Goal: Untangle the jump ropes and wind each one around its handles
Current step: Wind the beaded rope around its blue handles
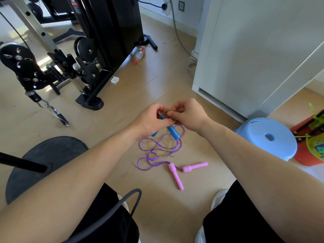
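Note:
My left hand (152,120) grips the two blue handles (172,131) of one jump rope above the floor. My right hand (186,115) pinches that rope's pale clear-yellow cord (168,148) close to the handle tops; a strand of it hangs down to the floor. Below my hands the purple rope (154,153) lies in loose loops on the wooden floor. Its two pink handles (177,177) lie side by side at the loops' near end, one pointing right, one pointing toward me. The yellow strand crosses the purple loops.
A black gym machine (98,50) with pulleys stands at the back left, and a round black base plate (45,162) lies near left. A blue plastic stool (268,137) and a red container (308,148) sit at right beside a white cabinet (245,58). A spray can (139,52) lies farther back.

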Action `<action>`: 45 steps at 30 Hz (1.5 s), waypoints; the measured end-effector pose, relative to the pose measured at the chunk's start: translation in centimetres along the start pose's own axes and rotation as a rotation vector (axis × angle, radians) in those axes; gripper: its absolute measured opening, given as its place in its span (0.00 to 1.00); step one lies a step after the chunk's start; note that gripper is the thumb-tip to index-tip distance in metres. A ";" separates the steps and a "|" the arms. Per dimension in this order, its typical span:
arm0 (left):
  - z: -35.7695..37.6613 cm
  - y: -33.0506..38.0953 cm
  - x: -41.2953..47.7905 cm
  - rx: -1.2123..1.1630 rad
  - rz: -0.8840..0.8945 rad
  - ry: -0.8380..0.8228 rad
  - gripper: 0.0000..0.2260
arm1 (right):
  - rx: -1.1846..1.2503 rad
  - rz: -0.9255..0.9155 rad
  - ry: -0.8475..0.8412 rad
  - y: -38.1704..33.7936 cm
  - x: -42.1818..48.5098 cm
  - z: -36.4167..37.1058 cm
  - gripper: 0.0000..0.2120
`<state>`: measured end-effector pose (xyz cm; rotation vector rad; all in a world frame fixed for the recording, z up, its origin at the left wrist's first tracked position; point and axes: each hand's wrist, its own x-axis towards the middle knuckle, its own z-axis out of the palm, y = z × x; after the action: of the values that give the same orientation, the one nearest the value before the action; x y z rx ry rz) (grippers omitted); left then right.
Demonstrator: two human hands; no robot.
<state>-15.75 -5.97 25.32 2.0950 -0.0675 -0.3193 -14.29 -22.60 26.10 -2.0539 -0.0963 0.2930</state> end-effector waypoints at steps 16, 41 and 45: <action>-0.9 -1.5 0.1 0.344 0.033 -0.122 0.10 | -0.484 -0.163 -0.119 -1.0 -0.1 -0.5 0.04; -1.8 -2.5 -0.3 0.630 0.043 -0.249 0.03 | -0.335 -0.125 -0.056 -0.1 0.4 -2.8 0.17; -1.3 -2.4 -0.5 0.631 0.031 -0.263 0.02 | -0.686 -0.130 -0.089 -0.3 -0.1 -2.5 0.17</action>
<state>-16.14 -3.56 24.02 2.6550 -0.4007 -0.6150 -13.74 -24.59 27.45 -2.6961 -0.4330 0.2954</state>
